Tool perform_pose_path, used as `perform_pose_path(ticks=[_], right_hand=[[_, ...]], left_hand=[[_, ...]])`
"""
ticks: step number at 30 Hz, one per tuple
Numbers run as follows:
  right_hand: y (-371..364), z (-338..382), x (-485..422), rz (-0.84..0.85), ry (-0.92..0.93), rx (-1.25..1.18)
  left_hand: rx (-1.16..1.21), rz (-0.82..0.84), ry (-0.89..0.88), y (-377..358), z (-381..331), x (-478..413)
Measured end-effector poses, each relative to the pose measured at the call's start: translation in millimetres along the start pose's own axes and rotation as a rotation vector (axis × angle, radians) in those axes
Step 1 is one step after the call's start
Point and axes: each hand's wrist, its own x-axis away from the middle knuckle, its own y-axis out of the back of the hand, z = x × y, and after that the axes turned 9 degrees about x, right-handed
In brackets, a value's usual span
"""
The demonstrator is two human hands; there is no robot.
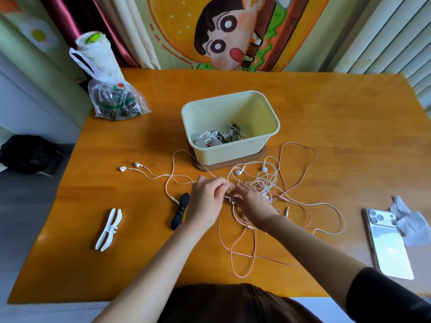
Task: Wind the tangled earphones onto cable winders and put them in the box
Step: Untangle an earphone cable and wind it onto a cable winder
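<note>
A tangle of pink and white earphone cables (268, 185) lies on the orange table in front of the pale green box (263, 141). My left hand (206, 199) and my right hand (250, 201) meet at the tangle's left side, both with curled fingers pinching cables. One pair of white earbuds (130, 167) trails out to the left. A black cable winder (180, 210) lies just left of my left hand. Further left lies a white cable winder (108, 229). Inside the box sit several wound earphones (219, 136).
A phone (386, 241) lies face down at the right, with crumpled clear plastic (410, 223) beside it. A plastic bag of winders (116, 101) and a lidded cup (98, 54) stand at the back left. The box rests on a brown lid (233, 163).
</note>
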Motion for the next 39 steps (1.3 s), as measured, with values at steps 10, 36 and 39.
perform_pose_path(ticks=[10,36,39], right_hand=[[71.2,-34.7,-13.7,-0.294,-0.230,-0.164],[162.5,36.0,-17.5,-0.269,0.093,-0.245],[148.5,27.5,-14.1,-0.324,0.029,-0.256]], left_hand=[[0.242,-0.101,0.099,28.3,-24.2,-17.9],[0.299,0.259,0.027,8.4,-81.0,-38.5],[0.338,0.215,0.085,9.0,-78.3,-36.9]])
